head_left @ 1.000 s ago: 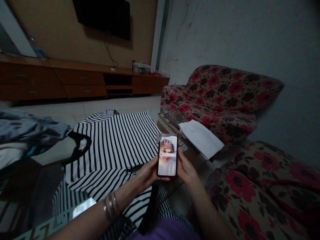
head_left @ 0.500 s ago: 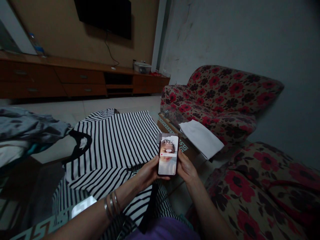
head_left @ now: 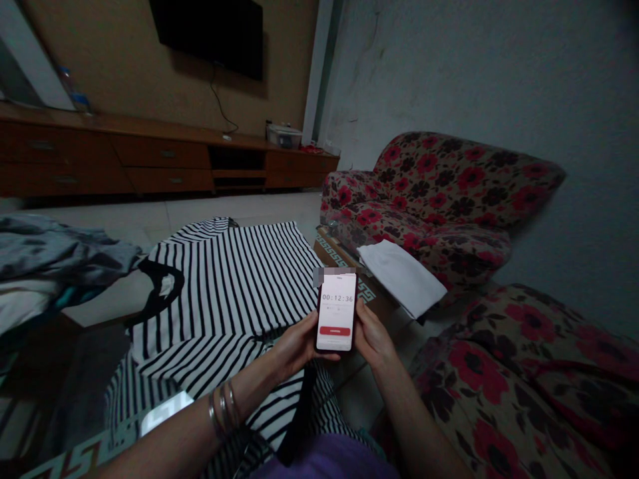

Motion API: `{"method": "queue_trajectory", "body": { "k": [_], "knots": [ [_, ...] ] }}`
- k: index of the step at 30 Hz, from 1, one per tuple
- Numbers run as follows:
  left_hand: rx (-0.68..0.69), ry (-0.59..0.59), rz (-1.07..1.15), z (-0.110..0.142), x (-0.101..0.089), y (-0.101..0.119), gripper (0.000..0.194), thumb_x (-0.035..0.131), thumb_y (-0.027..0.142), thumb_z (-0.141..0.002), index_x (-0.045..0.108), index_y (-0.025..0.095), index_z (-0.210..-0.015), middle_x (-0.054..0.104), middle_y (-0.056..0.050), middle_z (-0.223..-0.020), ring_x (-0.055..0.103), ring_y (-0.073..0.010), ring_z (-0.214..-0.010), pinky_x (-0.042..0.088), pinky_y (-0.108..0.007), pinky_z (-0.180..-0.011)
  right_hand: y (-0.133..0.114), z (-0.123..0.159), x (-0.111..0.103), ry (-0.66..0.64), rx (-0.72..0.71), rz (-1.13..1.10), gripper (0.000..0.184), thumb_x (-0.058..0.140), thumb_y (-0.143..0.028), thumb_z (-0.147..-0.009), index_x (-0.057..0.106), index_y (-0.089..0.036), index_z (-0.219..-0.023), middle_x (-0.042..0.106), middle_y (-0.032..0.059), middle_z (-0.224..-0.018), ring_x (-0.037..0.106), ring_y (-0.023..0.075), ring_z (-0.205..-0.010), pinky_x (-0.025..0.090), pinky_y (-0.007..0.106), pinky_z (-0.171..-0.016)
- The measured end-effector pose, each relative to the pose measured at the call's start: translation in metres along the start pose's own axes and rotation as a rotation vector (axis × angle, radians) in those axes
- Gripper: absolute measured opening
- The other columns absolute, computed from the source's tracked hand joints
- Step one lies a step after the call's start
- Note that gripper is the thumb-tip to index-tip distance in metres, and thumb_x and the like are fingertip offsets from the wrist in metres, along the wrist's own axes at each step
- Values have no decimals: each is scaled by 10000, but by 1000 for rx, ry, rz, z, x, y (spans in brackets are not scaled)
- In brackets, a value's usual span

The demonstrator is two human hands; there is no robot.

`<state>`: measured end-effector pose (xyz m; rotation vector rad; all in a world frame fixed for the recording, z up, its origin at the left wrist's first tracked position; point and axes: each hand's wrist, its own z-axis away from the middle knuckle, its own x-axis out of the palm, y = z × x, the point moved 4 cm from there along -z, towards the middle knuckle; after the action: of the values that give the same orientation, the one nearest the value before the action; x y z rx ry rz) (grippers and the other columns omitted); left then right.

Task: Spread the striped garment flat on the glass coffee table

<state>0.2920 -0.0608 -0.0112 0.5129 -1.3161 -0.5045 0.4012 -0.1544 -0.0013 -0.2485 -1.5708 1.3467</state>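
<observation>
A smartphone (head_left: 335, 313) is held upright between my two hands, its lit screen showing a timer at 00:12:36 and a red button. My left hand (head_left: 298, 342) is closed around its left side and lower edge. On the right edge of the phone, my right hand (head_left: 372, 332) grips with the thumb along the side; its other fingers are mostly hidden. Beneath and left of the phone, a black-and-white striped shirt (head_left: 239, 279) lies spread out with its black collar toward the left. My left forearm passes over its lower sleeve.
The shirt lies on a glass table with a patterned border (head_left: 332, 251). A folded white cloth (head_left: 402, 276) rests at its right edge. Piled clothes (head_left: 64, 259) are at left. Floral sofas (head_left: 449, 193) stand on the right, a wooden cabinet (head_left: 164, 156) and wall television (head_left: 212, 33) behind.
The phone's screen has switched from a lock screen reading 12:05 to a white timer page with a red button. Both hands stay in nearly the same place.
</observation>
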Motion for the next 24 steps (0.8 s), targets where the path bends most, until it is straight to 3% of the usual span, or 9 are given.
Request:
{"method": "queue_trajectory", "body": {
  "k": [4,7,13,24],
  "knots": [
    [-4,7,11,0,0,1,416,477,408,-933,566,169,-1261,624,-169,-1221,661,-295,-969,603,-411,-679,-1,8,5,4,-45,39,534,609,-619,-789,674,-172,-1073,699,88,-1096,625,232,-1067,459,397,-988],
    [-9,13,6,0,1,2,422,463,406,-938,568,156,-1263,620,-176,-1226,657,-295,-972,600,-411,-683,-3,16,10,-25,-47,72,557,599,-621,-796,658,-168,-1114,678,99,-1149,599,246,-1120,438,412,-1013],
    [-21,28,6,0,0,2,456,455,425,-938,563,139,-1276,602,-193,-1254,643,-315,-1009,597,-417,-688,-8,27,16,-73,-70,158,489,681,-480,-787,627,-170,-1161,646,95,-1214,585,248,-1137,429,402,-1020],
    [-21,-15,40,-3,-2,1,481,470,434,-931,542,146,-1310,587,-204,-1271,642,-317,-1014,599,-392,-668,-6,32,14,-136,-52,189,598,730,-172,-627,603,-204,-1210,640,66,-1224,570,270,-1151,432,424,-1020]
  ]
}}
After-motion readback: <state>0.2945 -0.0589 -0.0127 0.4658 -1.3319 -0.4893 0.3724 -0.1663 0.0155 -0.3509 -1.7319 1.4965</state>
